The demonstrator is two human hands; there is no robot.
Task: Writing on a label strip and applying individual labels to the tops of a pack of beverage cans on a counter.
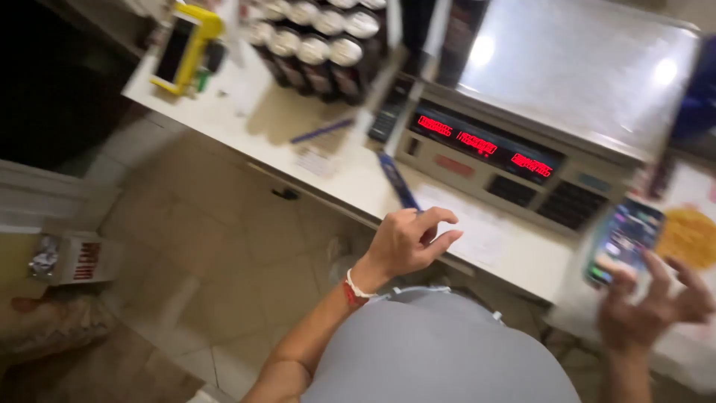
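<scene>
The left hand (409, 242) hovers over the front edge of the white counter (350, 179), its fingers curled loosely inward with thumb and forefinger apart, so the grip holds nothing; a red and white band circles its wrist. Just beyond its fingertips a blue pen (397, 181) lies slantwise on the counter, near the hand but not touching it. The right hand (649, 306) is raised at the lower right with its fingers spread wide, its grip open; a fingertip appears to touch the lower edge of a smartphone (623, 240), though motion blur leaves the contact uncertain. The smartphone lies with its lit, colourful screen facing up, just to the right of an electronic weighing scale (522, 157). The scale has a shiny steel platform (582, 67), a row of red glowing digits on its sloping front and dark keypads below them. To the right of the phone lies a round yellow patch (690, 237), too blurred to identify. Behind the pen a second dark pen (322, 130) rests on a paper slip, and a black calculator (388, 113) lies beside the scale. Further back stands a cluster of dark cans with silver tops (317, 48), and at the counter's far left corner sits a yellow handheld device (183, 48). Below the counter the floor is beige tile (224, 246), with an open white carton (74, 257) at the left.
</scene>
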